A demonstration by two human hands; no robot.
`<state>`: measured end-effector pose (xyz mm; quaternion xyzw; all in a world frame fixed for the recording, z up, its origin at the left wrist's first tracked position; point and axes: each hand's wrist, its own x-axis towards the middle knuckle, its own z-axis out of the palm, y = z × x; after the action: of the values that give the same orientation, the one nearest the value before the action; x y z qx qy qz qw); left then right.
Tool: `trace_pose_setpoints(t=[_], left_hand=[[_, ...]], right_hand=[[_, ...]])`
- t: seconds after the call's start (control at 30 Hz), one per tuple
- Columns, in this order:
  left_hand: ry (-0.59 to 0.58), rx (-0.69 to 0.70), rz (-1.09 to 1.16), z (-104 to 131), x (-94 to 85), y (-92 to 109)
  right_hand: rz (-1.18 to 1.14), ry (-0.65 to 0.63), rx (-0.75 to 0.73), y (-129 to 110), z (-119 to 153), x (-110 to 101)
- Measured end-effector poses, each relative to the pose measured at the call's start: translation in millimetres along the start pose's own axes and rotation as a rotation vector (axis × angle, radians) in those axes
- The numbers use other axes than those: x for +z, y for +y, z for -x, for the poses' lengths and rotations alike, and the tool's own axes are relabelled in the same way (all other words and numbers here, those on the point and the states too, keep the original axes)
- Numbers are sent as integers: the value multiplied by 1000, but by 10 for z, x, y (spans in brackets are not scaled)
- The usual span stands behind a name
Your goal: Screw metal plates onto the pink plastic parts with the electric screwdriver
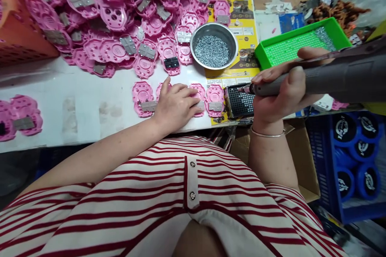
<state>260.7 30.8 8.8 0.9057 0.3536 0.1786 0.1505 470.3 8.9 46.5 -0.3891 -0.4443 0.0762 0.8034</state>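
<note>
The left hand (176,104) lies flat and open, fingers spread over a row of pink plastic plates (214,99) at the near edge of the worktop (90,88), seemingly to pin them steady. The right hand (282,94) is closed around a grey electric screwdriver (325,76), its tip just right of the row, over a small black screw tray (239,102). A steel bowl of screws (213,46) and a green tray (298,40) sit just behind, within reach.
</note>
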Motion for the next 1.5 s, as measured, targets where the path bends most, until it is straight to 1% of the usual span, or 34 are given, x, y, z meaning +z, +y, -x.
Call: trace_pose_setpoints(t=[0.17, 0.33, 0.47, 0.57, 0.67, 0.73, 0.77, 0.83, 0.9, 0.97, 1.07, 1.17, 1.23, 1.37, 1.5], left_hand=[[-8, 13, -22, 5, -1, -14], [-7, 9, -14, 0, -13, 3], [-2, 14, -29, -6, -13, 8], [-6, 14, -14, -2, -15, -12], [10, 24, 0, 29, -22, -47], [27, 25, -17, 63, -27, -66], [29, 27, -31, 80, -29, -70], [16, 39, -60, 111, -33, -66], [-8, 48, -80, 130, -35, -50], [-16, 43, -90, 137, -35, -30], [-3, 28, -85, 135, -28, -12], [6, 23, -79, 126, -20, -11], [3, 21, -81, 120, -19, -14], [-25, 20, -76, 106, -29, -15], [-57, 15, -84, 88, -52, -1]], right_hand=[[0, -18, 33, 115, -10, -5], [141, 1, 79, 239, 10, -43], [123, -3, 60, 240, 3, -40], [77, -18, 37, 88, -30, 38], [69, 14, 10, -174, -44, 164], [46, 18, 46, -338, -19, 244], [9, -2, 76, -398, 8, 277], [-106, -50, 94, -451, 90, 330], [-202, -121, 53, -413, 198, 363], [-235, -177, 16, -310, 309, 379], [-198, -262, 8, -136, 434, 387], [-147, -317, -33, -34, 488, 408], [-160, -311, -52, -12, 499, 433], [-260, -285, -57, -10, 508, 456], [-264, -335, -34, 0, 516, 442]])
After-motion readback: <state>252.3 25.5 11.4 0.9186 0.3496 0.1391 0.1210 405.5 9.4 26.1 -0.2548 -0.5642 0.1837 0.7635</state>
